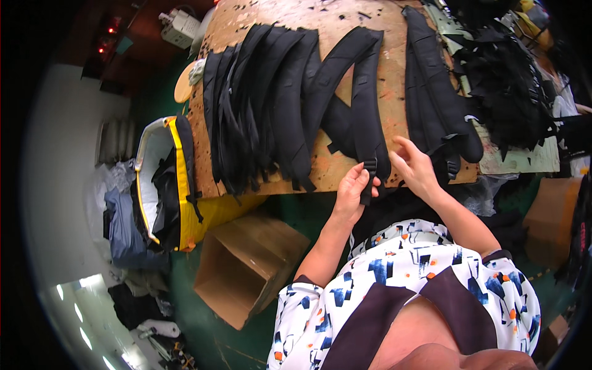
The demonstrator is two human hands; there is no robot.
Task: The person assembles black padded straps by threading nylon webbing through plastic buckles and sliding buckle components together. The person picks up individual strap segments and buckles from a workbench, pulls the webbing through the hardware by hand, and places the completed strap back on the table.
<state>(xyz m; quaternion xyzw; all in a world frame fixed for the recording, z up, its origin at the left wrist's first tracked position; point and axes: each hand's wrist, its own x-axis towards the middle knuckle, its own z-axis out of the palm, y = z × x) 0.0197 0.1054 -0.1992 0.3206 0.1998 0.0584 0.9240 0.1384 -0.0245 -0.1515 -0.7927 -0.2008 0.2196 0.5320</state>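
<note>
My left hand [354, 188] is closed on a small black buckle [370, 166] at the lower end of a padded black strap [368, 98]. A short length of black webbing hangs below the buckle beside my fingers. My right hand [414, 165] is raised just to the right of that strap, fingers apart, with nothing seen in it. To the left, a row of similar black padded straps [287, 111] lies overlapping on the wooden table [391, 80]. Another bunch of straps [431, 92] lies right of my right hand, with a buckle at its lower end.
A pile of black fabric pieces [505, 86] covers the table's right side. An open cardboard box [246, 265] stands on the green floor at the left, near a yellow and black bag [183, 185]. Another cardboard box [550, 213] is at the right.
</note>
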